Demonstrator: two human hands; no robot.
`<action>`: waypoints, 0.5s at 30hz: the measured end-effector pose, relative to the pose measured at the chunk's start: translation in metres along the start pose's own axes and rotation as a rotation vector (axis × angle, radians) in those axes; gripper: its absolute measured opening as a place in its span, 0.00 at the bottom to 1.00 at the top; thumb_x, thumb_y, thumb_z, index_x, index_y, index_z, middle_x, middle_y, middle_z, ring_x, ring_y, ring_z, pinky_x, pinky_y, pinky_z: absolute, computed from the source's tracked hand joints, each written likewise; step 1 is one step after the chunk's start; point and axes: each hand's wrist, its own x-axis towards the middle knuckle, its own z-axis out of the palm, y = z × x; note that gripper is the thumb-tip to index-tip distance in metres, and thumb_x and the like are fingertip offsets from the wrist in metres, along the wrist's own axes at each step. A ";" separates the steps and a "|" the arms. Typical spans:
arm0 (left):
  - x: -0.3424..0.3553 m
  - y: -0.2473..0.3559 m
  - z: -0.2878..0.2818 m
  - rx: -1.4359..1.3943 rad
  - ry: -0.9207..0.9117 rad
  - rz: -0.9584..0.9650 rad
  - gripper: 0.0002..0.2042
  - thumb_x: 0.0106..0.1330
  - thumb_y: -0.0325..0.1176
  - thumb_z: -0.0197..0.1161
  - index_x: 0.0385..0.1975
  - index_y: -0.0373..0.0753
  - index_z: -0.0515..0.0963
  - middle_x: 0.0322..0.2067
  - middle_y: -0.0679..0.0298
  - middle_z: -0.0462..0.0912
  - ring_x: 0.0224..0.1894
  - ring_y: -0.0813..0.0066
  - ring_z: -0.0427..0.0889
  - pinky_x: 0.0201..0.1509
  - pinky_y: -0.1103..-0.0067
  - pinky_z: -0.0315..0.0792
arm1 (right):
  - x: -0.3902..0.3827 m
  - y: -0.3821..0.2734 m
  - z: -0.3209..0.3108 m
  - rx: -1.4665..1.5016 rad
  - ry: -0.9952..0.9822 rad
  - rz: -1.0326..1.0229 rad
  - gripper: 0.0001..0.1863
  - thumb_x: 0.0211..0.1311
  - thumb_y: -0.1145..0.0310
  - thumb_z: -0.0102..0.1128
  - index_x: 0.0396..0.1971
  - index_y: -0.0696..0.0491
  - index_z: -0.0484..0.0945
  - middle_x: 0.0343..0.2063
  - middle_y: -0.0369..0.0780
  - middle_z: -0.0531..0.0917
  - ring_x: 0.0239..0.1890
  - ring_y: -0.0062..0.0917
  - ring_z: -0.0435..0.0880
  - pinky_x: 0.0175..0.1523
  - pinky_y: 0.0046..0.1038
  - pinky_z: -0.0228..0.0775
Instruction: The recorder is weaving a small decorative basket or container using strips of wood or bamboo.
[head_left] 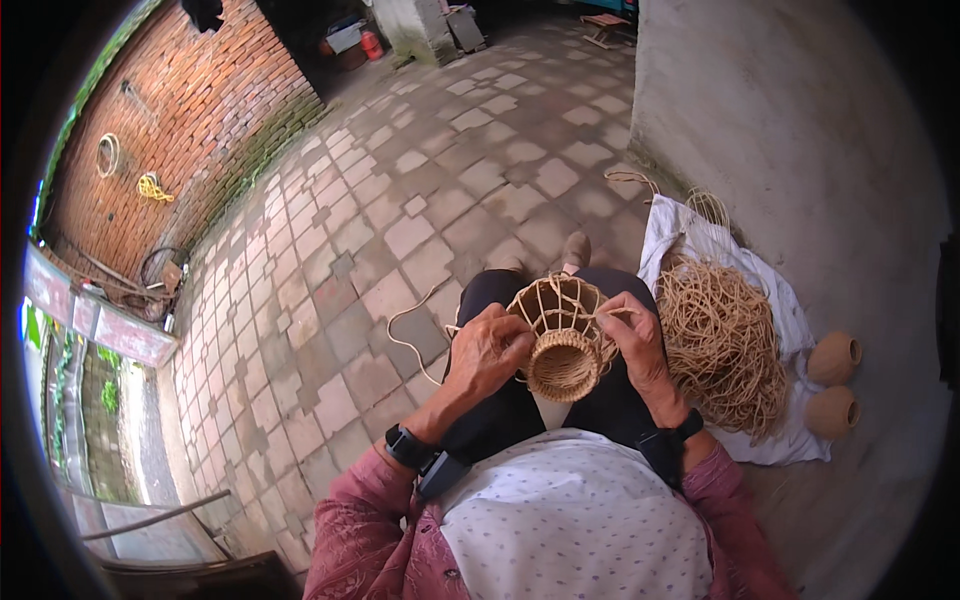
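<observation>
Between my knees a small basket [566, 362] of tan twisted cord is tilted with its round, tightly woven mouth toward me. Beyond the mouth, its open frame of ribs flares outward. My left hand [490, 348] is closed at the basket's left side, fingers curled against the frame. My right hand [637, 338] is closed in a pinch at the right side, thumb and forefinger together on a strand of cord by the frame. A loose cord end [408, 345] trails away to the left of my left hand. The fingertips of the left hand are partly hidden.
To my right, a large tangled heap of cord [722, 345] lies on a white sack [680, 225]. Two round tan pots or baskets [832, 412] rest beside it, near a grey wall [790, 130]. Paving stones [345, 235] cover the floor; a brick wall [200, 110] stands far left.
</observation>
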 end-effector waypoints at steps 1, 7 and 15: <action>-0.001 0.001 0.003 0.011 0.065 0.036 0.07 0.60 0.36 0.61 0.29 0.40 0.82 0.27 0.59 0.75 0.31 0.59 0.78 0.35 0.69 0.72 | -0.001 -0.001 0.001 -0.005 -0.005 -0.003 0.04 0.63 0.71 0.59 0.30 0.56 0.76 0.24 0.30 0.77 0.28 0.09 0.72 0.34 0.16 0.66; 0.001 0.011 0.003 0.159 0.232 0.284 0.05 0.60 0.31 0.62 0.26 0.38 0.77 0.26 0.60 0.73 0.31 0.60 0.78 0.32 0.69 0.72 | -0.003 0.002 -0.001 -0.030 -0.013 -0.065 0.05 0.62 0.72 0.59 0.29 0.56 0.76 0.25 0.31 0.78 0.29 0.11 0.74 0.36 0.17 0.67; 0.037 0.012 0.003 0.086 -0.011 0.165 0.07 0.68 0.34 0.56 0.34 0.35 0.73 0.24 0.56 0.80 0.27 0.57 0.81 0.30 0.69 0.72 | -0.005 -0.003 0.001 -0.141 -0.018 -0.094 0.04 0.58 0.74 0.60 0.28 0.58 0.75 0.26 0.34 0.76 0.29 0.15 0.75 0.37 0.20 0.68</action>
